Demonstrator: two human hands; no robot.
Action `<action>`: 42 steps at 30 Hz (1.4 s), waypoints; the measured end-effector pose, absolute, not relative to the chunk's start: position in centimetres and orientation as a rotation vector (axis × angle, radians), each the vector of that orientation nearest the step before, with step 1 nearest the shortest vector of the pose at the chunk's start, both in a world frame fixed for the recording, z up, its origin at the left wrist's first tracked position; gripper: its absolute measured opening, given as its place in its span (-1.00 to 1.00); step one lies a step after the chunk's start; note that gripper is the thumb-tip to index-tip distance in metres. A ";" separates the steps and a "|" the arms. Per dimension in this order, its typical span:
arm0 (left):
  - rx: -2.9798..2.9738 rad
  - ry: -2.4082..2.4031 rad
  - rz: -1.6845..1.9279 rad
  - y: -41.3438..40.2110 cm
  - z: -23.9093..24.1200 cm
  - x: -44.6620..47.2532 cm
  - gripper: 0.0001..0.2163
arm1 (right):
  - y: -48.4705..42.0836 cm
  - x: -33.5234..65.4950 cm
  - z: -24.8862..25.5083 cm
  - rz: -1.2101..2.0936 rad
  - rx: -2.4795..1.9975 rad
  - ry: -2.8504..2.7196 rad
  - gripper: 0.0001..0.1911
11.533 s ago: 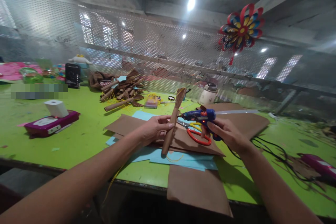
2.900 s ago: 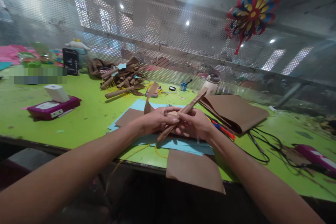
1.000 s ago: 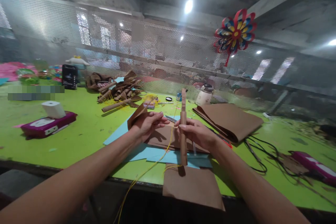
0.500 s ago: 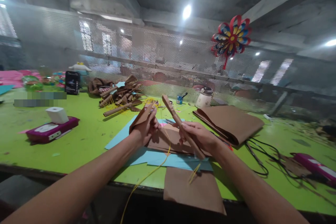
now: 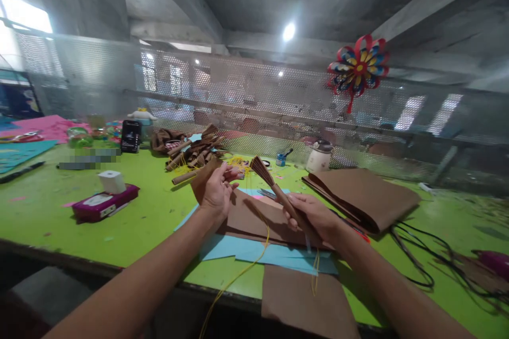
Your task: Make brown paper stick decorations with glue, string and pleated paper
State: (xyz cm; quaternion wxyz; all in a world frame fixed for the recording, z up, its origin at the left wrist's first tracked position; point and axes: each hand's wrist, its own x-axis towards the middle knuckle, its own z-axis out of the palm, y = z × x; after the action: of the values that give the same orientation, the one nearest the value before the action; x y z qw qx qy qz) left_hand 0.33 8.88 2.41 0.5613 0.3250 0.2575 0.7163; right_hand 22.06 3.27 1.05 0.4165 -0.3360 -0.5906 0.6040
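On the table (image 5: 40, 217), sheets (image 5: 248, 222) lie between the power strip (image 5: 90, 208), left, and the folded paper (image 5: 366, 196), right; behind the power strip stands the phone (image 5: 131, 136), right of that the pile (image 5: 199, 153); over the sheets, in the right hand (image 5: 312, 214), is a roll (image 5: 278, 194).

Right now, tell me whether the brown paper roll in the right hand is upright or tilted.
Tilted: the brown paper roll slants, its pleated end raised toward the picture's upper left, above the right hand.
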 end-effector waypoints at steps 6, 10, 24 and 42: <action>0.945 0.589 1.634 8.8 2.9 0.2 -0.72 | 3.0 22.2 1.1 1.560 -0.875 -1.559 -0.70; 1.203 0.603 1.445 8.7 2.8 0.5 -0.67 | 3.0 22.4 1.0 1.522 -0.932 -1.677 -0.69; 3.130 0.458 1.168 6.3 1.5 2.5 -0.76 | 3.2 22.7 2.5 1.252 -1.077 -2.112 -0.65; 2.982 0.945 0.971 8.4 0.7 0.9 -0.72 | 2.8 24.5 3.9 0.169 -1.359 -2.420 -0.70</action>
State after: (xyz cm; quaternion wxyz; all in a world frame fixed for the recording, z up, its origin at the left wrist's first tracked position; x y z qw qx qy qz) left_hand 0.95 8.40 0.69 -0.0670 0.9084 0.2878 0.2958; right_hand 24.53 2.79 3.89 0.1795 -0.4808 -0.8561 0.0599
